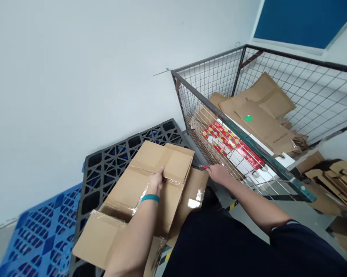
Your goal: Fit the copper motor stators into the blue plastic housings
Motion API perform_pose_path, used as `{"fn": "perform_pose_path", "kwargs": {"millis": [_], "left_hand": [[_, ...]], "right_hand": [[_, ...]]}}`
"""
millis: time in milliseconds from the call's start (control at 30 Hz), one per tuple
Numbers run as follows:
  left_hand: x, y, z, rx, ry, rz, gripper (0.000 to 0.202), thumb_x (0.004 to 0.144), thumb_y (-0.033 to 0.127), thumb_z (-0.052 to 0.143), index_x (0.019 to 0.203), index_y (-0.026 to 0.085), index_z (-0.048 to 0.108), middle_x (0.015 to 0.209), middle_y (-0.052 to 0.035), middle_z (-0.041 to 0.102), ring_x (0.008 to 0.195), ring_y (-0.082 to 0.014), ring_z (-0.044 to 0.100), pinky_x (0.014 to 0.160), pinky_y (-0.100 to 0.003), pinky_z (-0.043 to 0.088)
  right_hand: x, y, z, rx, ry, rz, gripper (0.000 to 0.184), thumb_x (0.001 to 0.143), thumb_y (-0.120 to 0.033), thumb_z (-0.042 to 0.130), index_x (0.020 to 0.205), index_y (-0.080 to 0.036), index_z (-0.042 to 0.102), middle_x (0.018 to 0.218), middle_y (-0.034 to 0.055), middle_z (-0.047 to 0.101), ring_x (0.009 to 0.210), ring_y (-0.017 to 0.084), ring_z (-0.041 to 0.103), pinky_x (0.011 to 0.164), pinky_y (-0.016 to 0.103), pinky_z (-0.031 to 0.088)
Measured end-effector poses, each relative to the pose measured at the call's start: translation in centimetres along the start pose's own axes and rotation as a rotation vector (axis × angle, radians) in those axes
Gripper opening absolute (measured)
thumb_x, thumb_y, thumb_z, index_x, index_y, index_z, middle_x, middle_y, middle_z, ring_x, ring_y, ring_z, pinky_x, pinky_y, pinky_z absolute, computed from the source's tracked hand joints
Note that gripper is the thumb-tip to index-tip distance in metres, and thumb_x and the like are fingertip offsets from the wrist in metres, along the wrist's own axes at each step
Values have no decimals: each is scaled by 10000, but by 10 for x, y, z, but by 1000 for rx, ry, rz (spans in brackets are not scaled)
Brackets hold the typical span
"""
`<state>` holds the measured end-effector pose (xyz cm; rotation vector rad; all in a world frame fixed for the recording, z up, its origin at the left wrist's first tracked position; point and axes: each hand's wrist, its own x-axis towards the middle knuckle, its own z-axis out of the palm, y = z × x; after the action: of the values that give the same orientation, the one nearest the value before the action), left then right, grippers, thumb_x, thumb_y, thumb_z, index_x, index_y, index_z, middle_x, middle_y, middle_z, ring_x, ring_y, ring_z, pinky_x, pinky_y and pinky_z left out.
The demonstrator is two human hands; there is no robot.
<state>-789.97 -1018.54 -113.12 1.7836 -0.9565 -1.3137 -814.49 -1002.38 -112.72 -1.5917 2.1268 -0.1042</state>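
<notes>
A flattened brown cardboard box with clear tape on its seams lies on a black plastic pallet. My left hand, with a teal band on the wrist, presses down on the box's middle, fingers curled over a flap edge. My right hand is closed around a small red tool, likely a box cutter, held just past the box's right edge beside the wire cage.
The wire mesh cage holds flattened brown cartons and a red printed carton. A blue pallet lies at lower left. More flattened cardboard is piled on the floor at right. A white wall stands behind.
</notes>
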Motion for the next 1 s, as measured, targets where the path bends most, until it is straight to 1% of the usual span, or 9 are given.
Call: {"fn": "perform_pose_path", "kwargs": {"millis": [100, 200, 367, 467, 567, 700, 833, 900, 1000], "left_hand": [[-14, 8, -19, 64, 60, 101, 331, 758, 345, 788, 792, 184, 501, 587, 38, 505, 588, -153, 551, 565, -280, 460], [-31, 24, -36, 142, 88, 244, 334, 720, 313, 801, 706, 198, 488, 567, 32, 483, 614, -174, 545, 579, -285, 442], [-56, 70, -69, 229, -67, 473, 148, 719, 237, 747, 795, 170, 639, 779, -44, 686, 808, -231, 648, 723, -308, 505], [-70, 83, -89, 260, -112, 518, 139, 775, 197, 635, 900, 150, 676, 932, -84, 736, 894, -260, 674, 773, -339, 527], [-84, 66, -84, 280, -157, 528, 171, 818, 189, 557, 935, 140, 672, 961, -101, 742, 885, -268, 681, 785, -368, 539], [-94, 22, -29, 292, -255, 526, 154, 863, 194, 526, 953, 148, 643, 979, -108, 729, 905, -243, 672, 819, -359, 531], [-86, -5, 13, 319, -319, 530, 251, 968, 354, 440, 1023, 154, 581, 979, -98, 696, 888, -203, 645, 801, -326, 524], [-78, -16, 11, 375, -381, 538, 364, 985, 475, 403, 1021, 169, 595, 1000, -93, 694, 930, -207, 641, 859, -337, 518], [-63, -40, -9, 510, -422, 518, 438, 933, 570, 483, 1079, 187, 638, 1191, -130, 674, 1179, -269, 589, 1071, -398, 416]], "right_hand": [[-17, 2, -11, 168, 90, -39, 352, 1009, -375, 393, 939, -165, 667, 966, 117, 724, 910, 225, 663, 747, 290, 429], [-25, -15, -32, 451, 206, -136, 316, 983, -406, 411, 929, -194, 639, 830, 43, 695, 775, 181, 632, 675, 263, 409], [-11, -58, -95, 642, 349, -411, 317, 952, -430, 428, 945, -196, 643, 778, 15, 650, 737, 162, 590, 697, 255, 415], [2, -78, -112, 734, 399, -434, 377, 938, -522, 438, 887, -195, 619, 718, -3, 598, 676, 148, 542, 643, 248, 393], [17, -97, -97, 859, 336, -369, 504, 864, -695, 465, 749, -207, 518, 610, -38, 479, 571, 125, 438, 549, 241, 339], [46, -124, -67, 802, 202, -247, 548, 779, -755, 539, 702, -218, 463, 634, -24, 517, 588, 128, 463, 549, 246, 346], [80, -144, -57, 492, 104, -90, 484, 674, -639, 725, 704, -203, 516, 750, 37, 621, 672, 166, 547, 570, 259, 359], [91, -147, -57, 401, 97, -79, 354, 707, -501, 723, 710, -196, 542, 783, 51, 641, 698, 173, 565, 579, 258, 359], [98, -144, -58, 387, 173, -101, 163, 729, -326, 656, 733, -202, 551, 771, 29, 641, 687, 160, 557, 583, 251, 347]]}}
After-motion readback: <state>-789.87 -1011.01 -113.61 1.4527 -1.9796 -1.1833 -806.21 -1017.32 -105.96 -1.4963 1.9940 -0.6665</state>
